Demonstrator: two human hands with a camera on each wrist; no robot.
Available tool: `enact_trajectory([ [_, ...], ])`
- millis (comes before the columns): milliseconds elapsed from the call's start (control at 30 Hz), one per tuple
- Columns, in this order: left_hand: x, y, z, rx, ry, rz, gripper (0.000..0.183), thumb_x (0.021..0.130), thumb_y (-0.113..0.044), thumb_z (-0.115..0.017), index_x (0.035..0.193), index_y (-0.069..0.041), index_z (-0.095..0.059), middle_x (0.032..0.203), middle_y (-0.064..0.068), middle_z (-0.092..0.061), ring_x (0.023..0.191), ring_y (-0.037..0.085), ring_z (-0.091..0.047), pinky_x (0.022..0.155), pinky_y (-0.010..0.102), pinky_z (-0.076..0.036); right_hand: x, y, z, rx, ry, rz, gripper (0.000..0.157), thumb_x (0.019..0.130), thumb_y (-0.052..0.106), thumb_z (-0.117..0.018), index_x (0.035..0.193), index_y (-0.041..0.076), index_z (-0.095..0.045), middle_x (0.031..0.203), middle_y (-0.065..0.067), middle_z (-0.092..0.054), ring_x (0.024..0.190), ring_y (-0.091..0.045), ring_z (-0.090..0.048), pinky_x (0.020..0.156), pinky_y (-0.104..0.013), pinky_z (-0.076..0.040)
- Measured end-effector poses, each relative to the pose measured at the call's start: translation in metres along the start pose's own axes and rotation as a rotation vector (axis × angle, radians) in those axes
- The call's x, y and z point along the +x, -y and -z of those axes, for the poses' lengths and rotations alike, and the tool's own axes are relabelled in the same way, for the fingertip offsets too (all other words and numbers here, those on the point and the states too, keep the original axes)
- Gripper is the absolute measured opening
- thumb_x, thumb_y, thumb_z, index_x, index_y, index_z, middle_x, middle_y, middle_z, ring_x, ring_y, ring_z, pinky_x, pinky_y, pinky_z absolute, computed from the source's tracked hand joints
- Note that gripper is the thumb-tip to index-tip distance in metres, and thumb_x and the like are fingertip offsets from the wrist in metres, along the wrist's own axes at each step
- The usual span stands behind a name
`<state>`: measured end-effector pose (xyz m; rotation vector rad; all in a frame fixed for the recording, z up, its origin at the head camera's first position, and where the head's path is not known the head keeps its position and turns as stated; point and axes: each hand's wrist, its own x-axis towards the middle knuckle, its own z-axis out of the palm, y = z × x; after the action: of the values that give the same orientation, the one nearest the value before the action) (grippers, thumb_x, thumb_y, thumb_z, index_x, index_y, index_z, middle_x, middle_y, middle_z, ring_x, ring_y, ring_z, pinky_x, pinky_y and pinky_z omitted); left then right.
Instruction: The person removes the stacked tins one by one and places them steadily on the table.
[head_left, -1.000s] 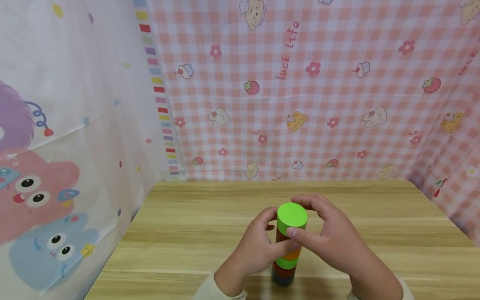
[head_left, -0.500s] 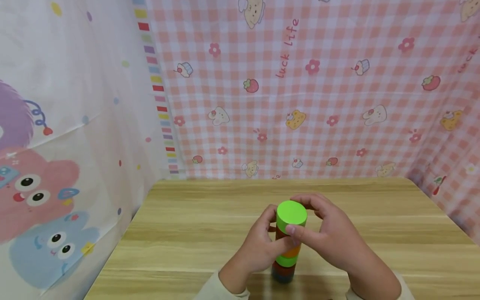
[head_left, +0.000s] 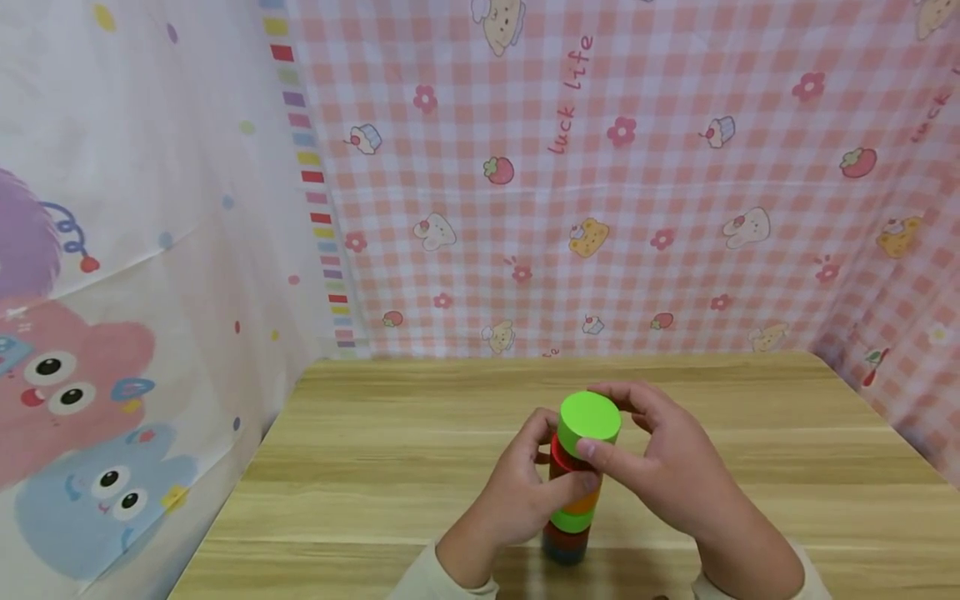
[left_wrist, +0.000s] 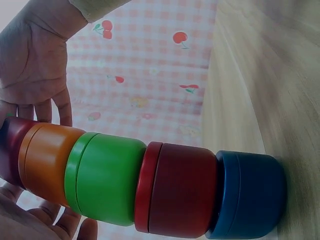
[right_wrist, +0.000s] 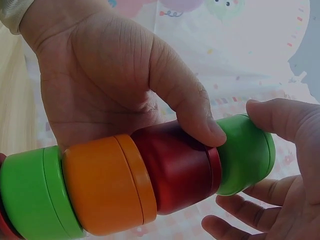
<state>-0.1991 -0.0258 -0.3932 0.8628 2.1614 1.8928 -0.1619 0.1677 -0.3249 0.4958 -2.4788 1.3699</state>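
Pink checked cloth (head_left: 525,200) hangs beyond the stack (head_left: 581,503); white printed sheet (head_left: 247,250) off to its left; wood-grain table (head_left: 360,467) under it. The stack stands at the table's near side, long axis vertical, leaning little if at all. Order upward: blue tin (left_wrist: 252,195), lower red tin (left_wrist: 182,190), lower green tin (left_wrist: 107,175), orange tin (right_wrist: 107,185), upper red tin (right_wrist: 175,165), top green tin (head_left: 590,417). Top green tin sits off-centre, shifted to the stack's right, axis slightly tilted, lid end up; whether its base bears on the upper red tin, cannot tell. Right hand (head_left: 667,458), on the stack's right, part-curled, holds that tin, thumb on the near side, fingers beyond. Left hand (head_left: 517,483), on the stack's left, curled about the upper red tin, thumb across its front. Handling, judged by eye: rigid, probably light, smooth satin skin that could slip; hard to dent by fingers. Best hold: opposite sides of the body, below the lid seam, since a lid might come away.
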Motion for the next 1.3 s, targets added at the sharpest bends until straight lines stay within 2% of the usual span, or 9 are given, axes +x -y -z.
enact_trajectory([
  [400,-0.0006,-0.0012,-0.0009,-0.005,-0.01,0.007,0.038,0.095,-0.03,-0.073,0.127,-0.022,-0.053,0.126,-0.008,-0.062,0.123,0.015,-0.054,0.104,0.046,-0.039,0.0021,0.0001,0.0032,-0.008,-0.022,-0.045,0.046,0.093,0.027,-0.082,0.132,0.01,-0.065,0.127,-0.005,-0.069,0.126,-0.031,-0.06,0.108,-0.072,-0.04],
  [867,0.0001,-0.0006,-0.0012,-0.002,-0.012,0.026,0.038,0.096,-0.03,-0.073,0.128,-0.023,-0.053,0.123,-0.008,-0.063,0.121,0.015,-0.054,0.103,0.044,-0.04,0.0057,-0.0031,0.004,-0.025,-0.051,-0.07,0.047,0.093,0.029,-0.082,0.133,0.01,-0.065,0.127,-0.006,-0.069,0.123,-0.028,-0.06,0.107,-0.066,-0.042],
  [1300,-0.0005,-0.0006,-0.0009,-0.004,-0.012,0.0,0.04,0.095,-0.029,-0.073,0.128,-0.021,-0.053,0.123,-0.008,-0.063,0.121,0.014,-0.055,0.101,0.039,-0.043,0.0092,-0.0078,0.0037,-0.015,-0.055,-0.099,0.048,0.094,0.029,-0.081,0.134,0.008,-0.064,0.128,-0.009,-0.069,0.125,-0.03,-0.06,0.108,-0.066,-0.042],
])
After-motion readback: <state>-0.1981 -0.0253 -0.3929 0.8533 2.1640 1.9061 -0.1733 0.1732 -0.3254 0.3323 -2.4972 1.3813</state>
